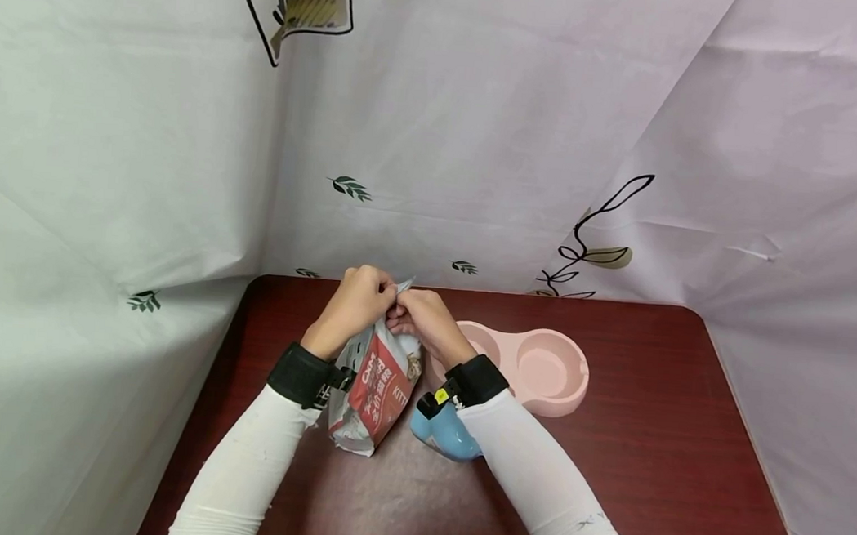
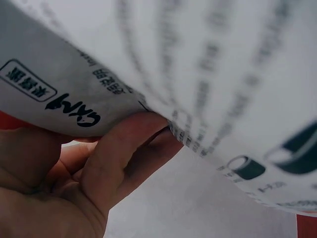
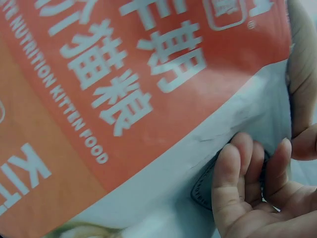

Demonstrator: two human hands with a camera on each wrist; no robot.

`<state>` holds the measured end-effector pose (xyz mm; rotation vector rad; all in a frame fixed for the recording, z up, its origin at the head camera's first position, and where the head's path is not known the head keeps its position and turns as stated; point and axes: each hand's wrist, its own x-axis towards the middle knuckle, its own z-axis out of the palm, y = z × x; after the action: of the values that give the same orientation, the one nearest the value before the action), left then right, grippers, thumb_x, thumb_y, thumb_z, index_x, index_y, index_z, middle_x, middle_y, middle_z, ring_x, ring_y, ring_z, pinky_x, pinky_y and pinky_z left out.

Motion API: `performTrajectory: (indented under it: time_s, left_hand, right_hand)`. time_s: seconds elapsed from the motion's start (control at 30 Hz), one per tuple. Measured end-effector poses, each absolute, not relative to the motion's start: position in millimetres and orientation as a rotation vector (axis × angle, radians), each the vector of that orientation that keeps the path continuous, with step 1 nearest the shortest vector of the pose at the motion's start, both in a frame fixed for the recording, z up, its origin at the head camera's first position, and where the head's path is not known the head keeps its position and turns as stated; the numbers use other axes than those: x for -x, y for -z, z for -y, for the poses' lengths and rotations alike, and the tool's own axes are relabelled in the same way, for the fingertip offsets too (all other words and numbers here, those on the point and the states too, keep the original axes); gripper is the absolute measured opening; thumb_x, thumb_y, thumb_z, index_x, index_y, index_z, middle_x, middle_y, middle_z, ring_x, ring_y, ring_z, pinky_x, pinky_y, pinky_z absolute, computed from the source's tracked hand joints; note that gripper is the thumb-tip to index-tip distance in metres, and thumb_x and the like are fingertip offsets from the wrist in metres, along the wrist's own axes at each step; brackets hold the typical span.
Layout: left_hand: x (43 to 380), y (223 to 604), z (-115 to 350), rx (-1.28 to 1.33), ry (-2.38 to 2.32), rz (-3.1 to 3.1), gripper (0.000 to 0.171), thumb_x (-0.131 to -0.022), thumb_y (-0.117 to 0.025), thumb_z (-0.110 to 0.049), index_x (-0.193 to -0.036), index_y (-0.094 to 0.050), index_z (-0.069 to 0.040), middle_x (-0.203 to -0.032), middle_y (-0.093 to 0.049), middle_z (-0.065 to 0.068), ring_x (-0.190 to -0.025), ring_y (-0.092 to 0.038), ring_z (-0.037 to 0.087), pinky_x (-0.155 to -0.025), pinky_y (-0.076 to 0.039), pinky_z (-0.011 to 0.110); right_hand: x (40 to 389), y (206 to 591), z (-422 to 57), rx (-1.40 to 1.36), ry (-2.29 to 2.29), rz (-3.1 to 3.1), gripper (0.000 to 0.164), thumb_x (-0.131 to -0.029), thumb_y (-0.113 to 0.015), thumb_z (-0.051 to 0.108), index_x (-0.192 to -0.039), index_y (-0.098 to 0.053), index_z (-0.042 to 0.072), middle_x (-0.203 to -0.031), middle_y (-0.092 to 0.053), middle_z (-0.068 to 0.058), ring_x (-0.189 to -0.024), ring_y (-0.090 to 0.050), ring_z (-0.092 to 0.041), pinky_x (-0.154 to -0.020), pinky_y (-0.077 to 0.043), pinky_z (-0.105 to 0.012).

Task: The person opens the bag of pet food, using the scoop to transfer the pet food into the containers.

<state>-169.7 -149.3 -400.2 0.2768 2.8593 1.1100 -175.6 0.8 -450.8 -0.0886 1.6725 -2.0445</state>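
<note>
A red and white bag of kitten food (image 1: 380,391) stands on the table, tilted a little, its printed front towards me. With thumb and fingers my left hand (image 1: 356,306) pinches the bag's top edge. Close beside it, my right hand (image 1: 428,321) pinches the same top edge from the right. The left wrist view has the left thumb and fingers (image 2: 124,158) gripping a fold of the white, printed bag side (image 2: 257,74). In the right wrist view, the right fingers (image 3: 228,173) curl at the bag's upper corner, below the red panel (image 3: 198,89).
A pink double bowl (image 1: 546,371) sits right of the bag, partly behind the right hand and wrist. A shiny blue object (image 1: 448,434) lies under the right forearm, half hidden. Dark red tabletop (image 1: 653,445) extends to the right; a patterned white cloth (image 1: 422,136) hangs behind.
</note>
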Motion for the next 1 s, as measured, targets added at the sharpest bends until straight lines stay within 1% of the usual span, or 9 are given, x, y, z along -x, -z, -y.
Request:
performTrajectory:
  time_s: [0.07,0.23,0.4,0.53,0.7,0.73,0.8,0.9,1.0]
  left_hand:
    - [170,400,149,-0.274,-1.115,-2.859,0.029,-0.102,-0.055,-0.008,-0.081,-0.075,-0.006,-0.057,-0.05,0.001,-0.048,-0.041,0.015,-0.049,-0.033,0.027]
    - [170,401,149,-0.288,-1.091,-2.854,0.032,-0.103,-0.055,-0.011,-0.074,-0.068,-0.004,-0.056,-0.041,0.0,-0.048,-0.038,0.015,-0.049,-0.032,0.027]
    - [167,396,148,-0.311,-1.019,-2.842,0.029,-0.097,-0.059,-0.008,-0.071,-0.07,-0.006,-0.055,-0.044,-0.001,-0.049,-0.042,0.015,-0.051,-0.034,0.027]
    - [165,390,147,-0.314,-0.978,-2.808,0.027,-0.093,-0.061,-0.006,-0.067,-0.068,-0.004,-0.053,-0.039,-0.003,-0.049,-0.04,0.014,-0.052,-0.033,0.026]
    - [162,390,148,-0.286,-1.009,-2.786,0.026,-0.096,-0.058,-0.004,-0.077,-0.075,-0.002,-0.053,-0.04,-0.002,-0.048,-0.038,0.014,-0.051,-0.032,0.027]
    - [162,391,148,-0.282,-1.022,-2.788,0.025,-0.097,-0.057,-0.003,-0.082,-0.078,-0.002,-0.055,-0.045,-0.001,-0.048,-0.039,0.014,-0.051,-0.032,0.027]
    - [162,393,149,-0.282,-1.045,-2.793,0.027,-0.097,-0.055,-0.002,-0.083,-0.078,-0.001,-0.055,-0.045,-0.001,-0.047,-0.037,0.014,-0.05,-0.032,0.027]
    - [161,395,148,-0.278,-1.054,-2.811,0.028,-0.097,-0.055,-0.002,-0.08,-0.077,-0.002,-0.054,-0.045,-0.001,-0.047,-0.037,0.013,-0.05,-0.031,0.027]
    - [161,395,147,-0.279,-1.052,-2.825,0.03,-0.097,-0.056,-0.002,-0.073,-0.074,-0.003,-0.052,-0.04,-0.002,-0.047,-0.035,0.013,-0.049,-0.03,0.026]
  right_hand:
    - [176,449,-1,0.084,2.042,-1.669,0.025,-0.103,-0.045,0.014,-0.083,-0.054,0.003,-0.085,-0.059,-0.006,-0.072,-0.061,-0.014,-0.072,-0.055,-0.026]
    - [176,451,-2,0.066,2.06,-1.648,0.028,-0.103,-0.042,0.01,-0.077,-0.048,0.003,-0.086,-0.06,-0.007,-0.073,-0.062,-0.014,-0.072,-0.055,-0.027]
    - [176,454,-3,0.074,2.08,-1.623,0.028,-0.103,-0.041,0.008,-0.076,-0.047,0.003,-0.094,-0.059,-0.008,-0.08,-0.063,-0.017,-0.076,-0.056,-0.029]
    - [176,455,-3,0.084,2.1,-1.611,0.027,-0.102,-0.041,0.006,-0.075,-0.045,0.002,-0.098,-0.056,-0.008,-0.085,-0.063,-0.018,-0.077,-0.056,-0.031]
    - [176,458,-3,0.084,2.118,-1.577,0.025,-0.1,-0.039,0.004,-0.075,-0.04,0.001,-0.097,-0.057,-0.009,-0.084,-0.065,-0.016,-0.076,-0.056,-0.028]
    - [176,460,-3,0.077,2.122,-1.571,0.025,-0.1,-0.039,0.003,-0.075,-0.039,0.001,-0.097,-0.058,-0.01,-0.084,-0.065,-0.016,-0.075,-0.056,-0.027]
    - [175,461,-4,0.073,2.125,-1.575,0.024,-0.099,-0.038,0.004,-0.075,-0.038,0.0,-0.097,-0.059,-0.01,-0.084,-0.066,-0.015,-0.075,-0.056,-0.027]
    - [173,459,-3,0.089,2.111,-1.613,0.025,-0.102,-0.039,0.008,-0.078,-0.041,0.001,-0.094,-0.058,-0.009,-0.084,-0.066,-0.016,-0.076,-0.057,-0.027]
    - [170,455,-2,0.108,2.079,-1.664,0.028,-0.104,-0.041,0.012,-0.078,-0.045,0.002,-0.087,-0.058,-0.007,-0.08,-0.065,-0.015,-0.074,-0.056,-0.026]
